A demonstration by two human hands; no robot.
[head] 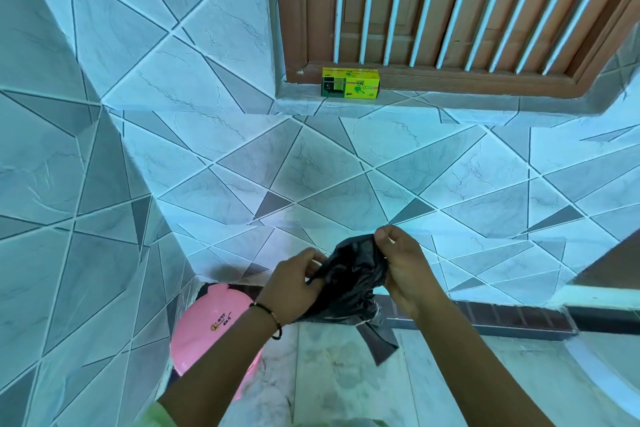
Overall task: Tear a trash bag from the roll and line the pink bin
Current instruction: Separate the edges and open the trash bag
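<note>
A: Okay, quick, biggest first. What's around you?

B: Tiled wall (242,156) fills most of the frame. Window grille (450,3) upper right, with the yellow-green bag box (350,87) sitting on the sill (433,101) under it.

A: And the bin?

B: Pink bin (207,333) is lower left of the frame, tucked in the wall corner, partly behind your left forearm. Looks like its pink lid is facing the camera; I can't tell if it's open.

A: Bag?

B: Black trash bag (349,281) is bunched at lower centre between your hands, well apart from the box, so it reads as already torn off. A tail of it hangs down toward the floor.

A: Hands?

B: Your left hand (294,284) pinches the bag's left edge, fingers curled on the film. Your right hand (401,267) pinches the top edge between thumb and fingertips.

A: So the step is?

B: Opening the mouth, I'd judge. Rub the two layers between thumb and finger at the top edge till they slip apart, then draw your hands apart. Don't yank, thin film tears. Make sure you're at the open end, not the sealed one. Then bring it down left to the bin.
</note>
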